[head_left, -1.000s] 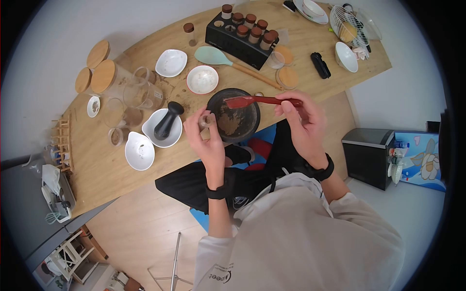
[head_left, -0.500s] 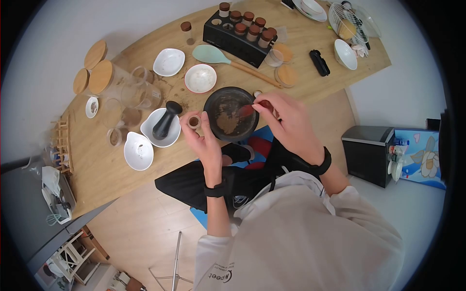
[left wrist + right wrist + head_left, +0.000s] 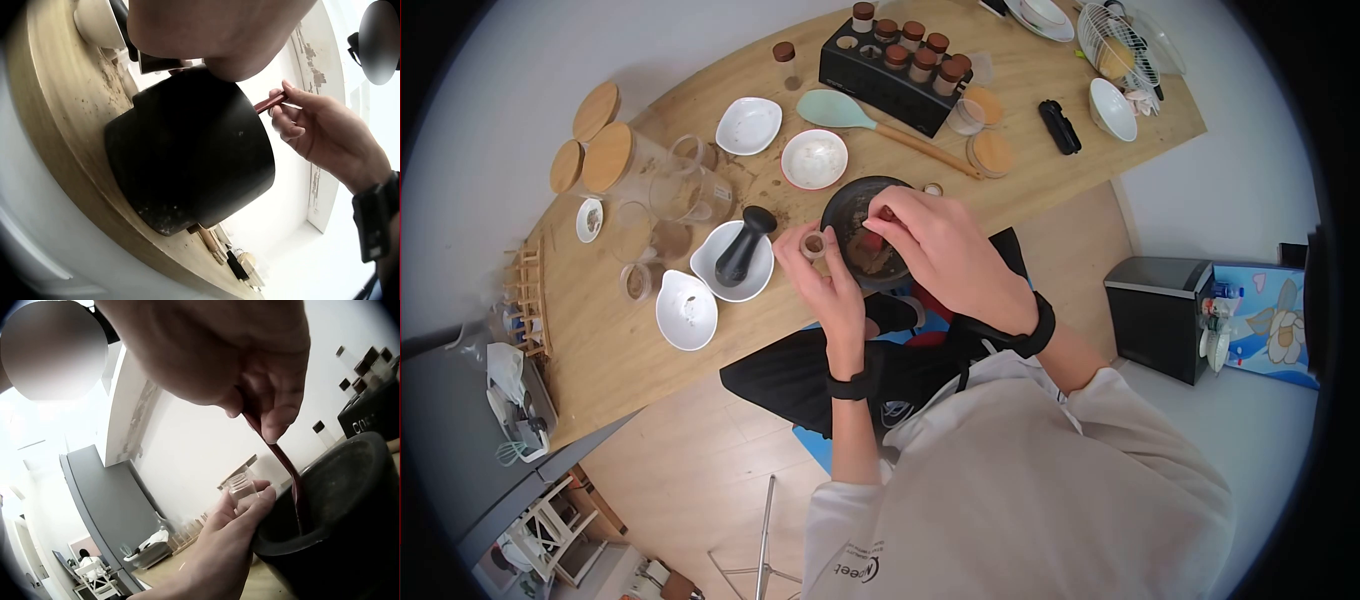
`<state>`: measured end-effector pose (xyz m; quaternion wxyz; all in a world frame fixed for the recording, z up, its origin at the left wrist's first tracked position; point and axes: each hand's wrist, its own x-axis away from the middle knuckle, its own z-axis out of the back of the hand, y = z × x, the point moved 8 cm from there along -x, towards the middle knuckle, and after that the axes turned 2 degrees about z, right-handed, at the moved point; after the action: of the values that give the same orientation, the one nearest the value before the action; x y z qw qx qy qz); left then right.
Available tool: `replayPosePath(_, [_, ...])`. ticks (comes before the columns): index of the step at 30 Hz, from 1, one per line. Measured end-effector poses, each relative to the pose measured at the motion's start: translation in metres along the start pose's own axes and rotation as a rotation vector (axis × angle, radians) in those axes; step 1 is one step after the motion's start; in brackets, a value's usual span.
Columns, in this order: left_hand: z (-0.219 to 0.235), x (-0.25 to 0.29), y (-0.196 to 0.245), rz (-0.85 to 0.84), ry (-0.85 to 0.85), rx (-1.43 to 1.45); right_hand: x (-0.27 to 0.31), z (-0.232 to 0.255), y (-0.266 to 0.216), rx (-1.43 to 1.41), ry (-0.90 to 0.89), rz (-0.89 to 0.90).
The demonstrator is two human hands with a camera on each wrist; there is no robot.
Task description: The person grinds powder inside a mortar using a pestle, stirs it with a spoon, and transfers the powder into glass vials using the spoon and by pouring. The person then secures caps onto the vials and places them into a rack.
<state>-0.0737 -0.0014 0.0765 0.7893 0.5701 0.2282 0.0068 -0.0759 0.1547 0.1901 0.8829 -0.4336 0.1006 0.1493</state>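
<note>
My right hand [image 3: 960,255] pinches the handle of a red spatula [image 3: 289,464], whose head is down inside a black mortar [image 3: 340,562]. Brown powder [image 3: 888,266] lies in the bottom of the mortar, partly covered by the right hand in the head view. At the mortar's left rim, my left hand [image 3: 832,295] holds a small clear glass jar [image 3: 813,245] upright between thumb and fingers. The jar is uncapped, its threaded mouth [image 3: 237,480] facing up. In the left wrist view, the mortar's dark side [image 3: 187,156] fills the middle.
Left of the mortar, a black pestle [image 3: 742,250] leans in a white bowl [image 3: 757,290]. Behind are a red-rimmed bowl [image 3: 815,160], a mint spoon [image 3: 837,109] and a black spice rack [image 3: 870,85]. Glass canisters [image 3: 665,190] crowd the table's left side.
The right hand has lowered the spatula from above the mortar into it and moved left, toward the left hand. The jar shifted slightly left, then back toward the mortar.
</note>
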Motion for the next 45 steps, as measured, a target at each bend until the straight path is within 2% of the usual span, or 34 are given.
replayPosePath(4, [0.002, 0.001, -0.001, 0.026, -0.018, -0.014, 0.001, 0.006, 0.004, -0.121, -0.022, -0.07])
replayPosePath(6, [0.001, 0.002, -0.004, 0.031, -0.02, 0.003, 0.004, 0.006, 0.018, -0.25, -0.113, -0.191])
replayPosePath(19, [0.003, 0.002, 0.001, 0.015, -0.002, 0.005, 0.014, 0.007, 0.068, -0.477, -0.143, -0.341])
replayPosePath(28, [0.003, -0.001, 0.008, 0.062, -0.034, -0.011, 0.026, -0.003, 0.115, -0.644, -0.058, -0.467])
replayPosePath(30, [0.003, -0.001, 0.009, 0.047, -0.034, -0.014, 0.032, -0.003, 0.124, -0.668, -0.044, -0.553])
replayPosePath(37, [0.003, -0.002, 0.008, 0.057, -0.045, -0.022, 0.051, -0.002, 0.129, -0.732, -0.002, -0.719])
replayPosePath(43, [0.004, -0.007, 0.02, -0.044, -0.075, -0.067, 0.069, 0.005, 0.14, -0.925, 0.175, -0.76])
replayPosePath(45, [0.002, -0.01, 0.028, -0.096, -0.125, -0.188, 0.074, 0.011, 0.142, -1.011, 0.241, -0.748])
